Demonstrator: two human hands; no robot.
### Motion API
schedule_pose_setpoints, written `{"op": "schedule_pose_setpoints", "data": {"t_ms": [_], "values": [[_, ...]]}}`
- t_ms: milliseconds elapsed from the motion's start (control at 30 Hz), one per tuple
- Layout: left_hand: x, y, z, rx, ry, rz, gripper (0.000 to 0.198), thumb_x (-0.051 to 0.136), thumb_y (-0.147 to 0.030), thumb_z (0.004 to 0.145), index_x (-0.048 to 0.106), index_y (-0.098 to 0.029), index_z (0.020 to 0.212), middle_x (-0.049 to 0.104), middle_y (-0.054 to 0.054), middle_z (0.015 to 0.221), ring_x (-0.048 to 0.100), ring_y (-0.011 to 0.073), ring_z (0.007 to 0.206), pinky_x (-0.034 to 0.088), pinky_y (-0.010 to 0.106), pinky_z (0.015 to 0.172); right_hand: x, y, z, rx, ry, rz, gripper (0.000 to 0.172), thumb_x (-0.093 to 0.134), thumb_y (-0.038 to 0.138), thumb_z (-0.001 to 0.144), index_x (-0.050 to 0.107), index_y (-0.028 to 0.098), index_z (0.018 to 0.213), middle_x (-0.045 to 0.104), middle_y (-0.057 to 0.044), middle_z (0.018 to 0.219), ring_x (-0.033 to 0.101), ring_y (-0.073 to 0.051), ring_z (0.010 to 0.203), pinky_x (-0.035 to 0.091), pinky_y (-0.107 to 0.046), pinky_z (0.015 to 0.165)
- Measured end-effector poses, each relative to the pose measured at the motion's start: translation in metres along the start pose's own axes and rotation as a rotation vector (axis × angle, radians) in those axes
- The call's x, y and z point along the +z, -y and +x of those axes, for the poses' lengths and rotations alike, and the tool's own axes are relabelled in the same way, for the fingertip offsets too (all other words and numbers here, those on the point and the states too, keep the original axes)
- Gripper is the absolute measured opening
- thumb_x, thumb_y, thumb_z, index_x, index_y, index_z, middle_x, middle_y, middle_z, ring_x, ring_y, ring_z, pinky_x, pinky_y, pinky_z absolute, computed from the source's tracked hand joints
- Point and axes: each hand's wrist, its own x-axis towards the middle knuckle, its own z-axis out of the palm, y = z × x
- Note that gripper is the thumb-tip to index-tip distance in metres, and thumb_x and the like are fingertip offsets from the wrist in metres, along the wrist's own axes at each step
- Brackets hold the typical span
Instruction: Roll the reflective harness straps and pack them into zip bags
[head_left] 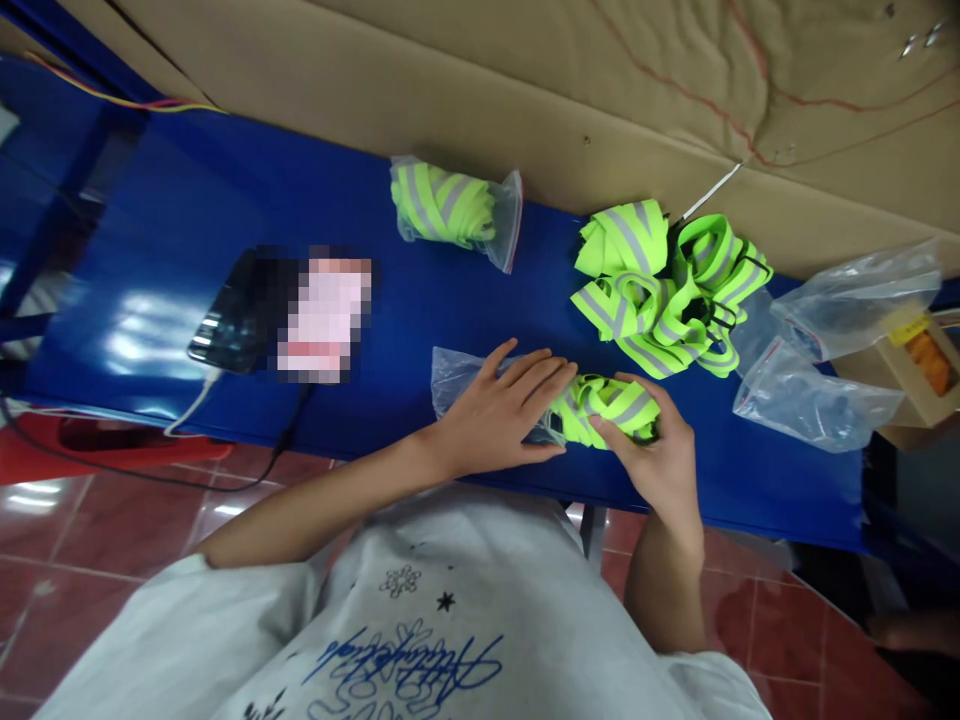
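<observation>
Strap bundle, neon yellow with grey reflective stripes, is being held near the front edge of the blue table in the head view. Its right end is being clasped between the thumb and curled fingers of the right hand. Clear plastic bag is being covered by the left hand, whose fingers are being kept extended and slightly parted, touching the bundle's left end. How far the bundle is being enclosed cannot be told. Behind, a filled zip bag and loose reflective straps are being supported by the tabletop.
</observation>
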Motion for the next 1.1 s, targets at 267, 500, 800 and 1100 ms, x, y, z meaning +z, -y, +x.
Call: {"op": "schedule_pose_setpoints", "data": {"t_ms": [267,500,800,1100], "values": [[0.004,-0.006,0.006,-0.019,0.081,0.090,0.103,0.065,-0.066,0.098,0.024,-0.003,0.169,0.049,0.023,0.167,0.050,0.0352,0.152,0.017,0.059,0.135,0.023,0.011,0.003,0.036,0.035,0.130,0.059,0.090,0.045,0.081,0.069,0.029,0.134,0.076,-0.005,0.124,0.073,-0.020,0.099,0.061,-0.034,0.085],[0.009,-0.004,0.005,-0.014,-0.094,0.145,0.105,0.062,-0.075,0.096,0.031,-0.001,0.165,0.063,0.024,0.153,0.062,0.0331,0.139,0.033,0.052,0.126,0.033,0.017,0.002,-0.007,-0.018,0.155,0.052,0.087,0.045,0.085,0.066,0.028,0.130,0.073,-0.004,0.121,0.071,-0.019,0.097,0.060,-0.032,0.081],[0.012,-0.007,0.007,0.070,-0.171,0.237,0.098,0.070,-0.062,0.098,0.029,-0.004,0.166,0.066,0.024,0.147,0.063,0.0329,0.137,0.045,0.049,0.119,0.046,0.010,-0.001,-0.138,-0.046,0.125,0.041,0.067,0.043,0.102,0.060,0.026,0.139,0.065,-0.011,0.136,0.066,-0.025,0.124,0.053,-0.047,0.109],[0.015,-0.007,0.003,0.083,-0.234,0.304,0.070,0.065,-0.050,0.103,0.038,-0.023,0.162,0.064,0.021,0.150,0.068,0.0293,0.132,0.052,0.042,0.106,0.046,0.013,0.008,-0.284,-0.146,0.066,0.031,0.069,0.036,0.101,0.064,0.025,0.129,0.072,-0.008,0.121,0.072,-0.023,0.107,0.062,-0.041,0.093]]}}
